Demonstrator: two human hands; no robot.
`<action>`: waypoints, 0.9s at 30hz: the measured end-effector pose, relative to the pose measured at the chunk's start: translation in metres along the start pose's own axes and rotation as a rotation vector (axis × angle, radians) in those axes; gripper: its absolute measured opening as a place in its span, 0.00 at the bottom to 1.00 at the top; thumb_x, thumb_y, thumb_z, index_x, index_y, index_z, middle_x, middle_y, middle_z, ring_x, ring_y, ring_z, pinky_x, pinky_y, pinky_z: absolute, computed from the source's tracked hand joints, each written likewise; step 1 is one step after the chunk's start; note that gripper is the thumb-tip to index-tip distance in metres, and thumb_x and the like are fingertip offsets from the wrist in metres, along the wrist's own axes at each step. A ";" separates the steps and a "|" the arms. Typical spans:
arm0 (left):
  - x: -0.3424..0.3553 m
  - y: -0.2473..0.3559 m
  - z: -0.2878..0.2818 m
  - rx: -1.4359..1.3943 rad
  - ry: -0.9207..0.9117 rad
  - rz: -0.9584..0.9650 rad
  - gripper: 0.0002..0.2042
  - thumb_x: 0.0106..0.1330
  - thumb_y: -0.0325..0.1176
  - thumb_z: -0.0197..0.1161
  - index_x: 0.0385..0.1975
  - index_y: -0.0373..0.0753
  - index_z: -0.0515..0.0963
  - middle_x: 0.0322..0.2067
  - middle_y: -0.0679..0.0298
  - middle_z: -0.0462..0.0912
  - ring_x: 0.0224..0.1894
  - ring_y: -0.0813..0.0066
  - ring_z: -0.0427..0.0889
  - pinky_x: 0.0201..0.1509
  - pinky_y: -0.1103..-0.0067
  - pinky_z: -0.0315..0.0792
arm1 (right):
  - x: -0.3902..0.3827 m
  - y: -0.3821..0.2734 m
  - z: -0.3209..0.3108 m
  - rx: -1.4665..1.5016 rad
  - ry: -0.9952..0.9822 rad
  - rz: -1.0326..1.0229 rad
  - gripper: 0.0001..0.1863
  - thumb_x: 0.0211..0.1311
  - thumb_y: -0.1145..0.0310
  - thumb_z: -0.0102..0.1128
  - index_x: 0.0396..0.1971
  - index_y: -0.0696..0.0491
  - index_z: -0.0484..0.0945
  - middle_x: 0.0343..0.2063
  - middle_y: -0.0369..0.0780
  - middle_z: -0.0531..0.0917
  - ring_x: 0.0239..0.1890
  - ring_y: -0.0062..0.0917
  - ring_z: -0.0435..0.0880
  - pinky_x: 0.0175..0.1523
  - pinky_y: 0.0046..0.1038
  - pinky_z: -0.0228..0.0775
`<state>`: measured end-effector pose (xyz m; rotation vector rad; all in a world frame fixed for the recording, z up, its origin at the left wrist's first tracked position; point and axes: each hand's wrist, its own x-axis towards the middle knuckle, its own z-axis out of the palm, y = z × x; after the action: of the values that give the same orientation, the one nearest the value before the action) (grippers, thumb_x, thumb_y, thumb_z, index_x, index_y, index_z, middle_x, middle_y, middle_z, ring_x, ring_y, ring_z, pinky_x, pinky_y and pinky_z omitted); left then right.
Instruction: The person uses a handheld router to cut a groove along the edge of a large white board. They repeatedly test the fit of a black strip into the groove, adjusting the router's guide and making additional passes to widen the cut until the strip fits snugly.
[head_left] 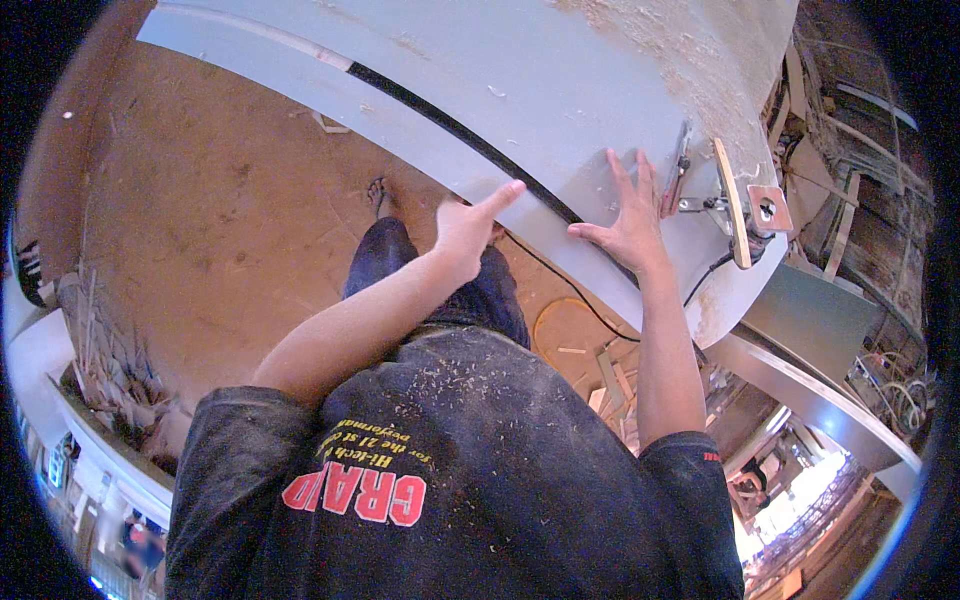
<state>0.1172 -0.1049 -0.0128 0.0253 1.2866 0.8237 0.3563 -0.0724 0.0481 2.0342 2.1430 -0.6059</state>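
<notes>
A pale blue-white panel (560,95) spreads out in front of me, dusted with shavings. Along it, near the close edge, runs a long narrow black strip (440,117); a pale length (250,35) continues its line to the far left. My left hand (466,232) is at the panel's near edge, one digit stretched out to the black strip; its other fingers are curled down and mostly hidden. Flat on the panel, fingers spread, lies my right hand (635,220), its thumb by the strip and its wrist over the strip's right end. Neither hand visibly grips anything.
Right of my right hand lie a slim red-and-metal hand tool (678,170) and a corded tool (768,208) beside a thin curved wooden piece (733,200). A black cable (570,285) hangs below the panel. Wood offcuts (612,385) lie on the brown floor (220,220).
</notes>
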 end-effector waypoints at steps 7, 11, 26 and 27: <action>-0.014 -0.056 0.058 -0.096 0.109 0.099 0.30 0.54 0.37 0.83 0.53 0.30 0.78 0.48 0.55 0.84 0.49 0.63 0.84 0.52 0.68 0.78 | -0.001 0.030 -0.006 -0.045 -0.036 -0.083 0.72 0.25 0.41 0.87 0.79 0.27 0.54 0.81 0.49 0.43 0.81 0.53 0.39 0.81 0.52 0.45; 0.000 -0.070 0.067 -0.069 0.306 0.100 0.34 0.54 0.36 0.84 0.56 0.27 0.74 0.51 0.52 0.83 0.53 0.61 0.82 0.55 0.65 0.78 | 0.005 0.029 -0.004 -0.072 -0.048 -0.078 0.75 0.24 0.40 0.88 0.79 0.25 0.51 0.81 0.47 0.41 0.82 0.51 0.38 0.81 0.55 0.43; -0.001 -0.080 0.073 -0.031 0.378 0.260 0.31 0.52 0.34 0.85 0.53 0.26 0.78 0.50 0.52 0.85 0.49 0.63 0.85 0.53 0.67 0.78 | 0.008 0.032 0.004 -0.076 -0.026 -0.063 0.76 0.26 0.37 0.87 0.80 0.27 0.46 0.81 0.47 0.40 0.81 0.55 0.35 0.74 0.73 0.41; 0.000 -0.081 0.078 -0.029 0.372 0.237 0.31 0.52 0.34 0.85 0.53 0.25 0.79 0.50 0.52 0.85 0.49 0.62 0.85 0.53 0.67 0.78 | 0.011 0.029 0.001 -0.106 -0.053 -0.036 0.77 0.25 0.38 0.87 0.80 0.26 0.46 0.81 0.47 0.40 0.82 0.53 0.35 0.75 0.71 0.41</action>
<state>0.2257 -0.1310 -0.0242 0.0009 1.6427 1.0853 0.3836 -0.0622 0.0377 1.9079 2.1378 -0.5325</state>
